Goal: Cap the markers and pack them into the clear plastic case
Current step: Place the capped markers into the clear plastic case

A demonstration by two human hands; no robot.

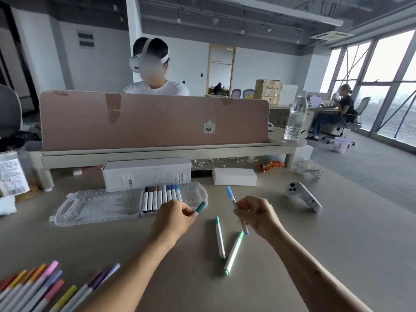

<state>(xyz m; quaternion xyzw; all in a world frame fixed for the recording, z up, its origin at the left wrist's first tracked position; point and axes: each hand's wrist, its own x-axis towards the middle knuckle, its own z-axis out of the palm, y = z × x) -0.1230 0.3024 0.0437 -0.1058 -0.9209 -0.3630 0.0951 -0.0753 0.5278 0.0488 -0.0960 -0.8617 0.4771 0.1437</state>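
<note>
The clear plastic case [96, 208] lies open on the desk, its right half holding a row of several capped markers [161, 197]. My left hand [174, 216] pinches a teal marker [200, 208] just in front of the case's right end. My right hand [256, 216] grips a light blue marker [231, 195] that points up and away. Two green markers [220, 237] [234, 252] lie on the desk between my forearms. A pile of several coloured markers [42, 287] lies at the near left.
A white box [146, 173] stands behind the case, a smaller white box [234, 176] to its right. A white controller [302, 195] and a cable [308, 171] lie at the right. A water bottle [295, 119] stands on the shelf by the pink divider [155, 120].
</note>
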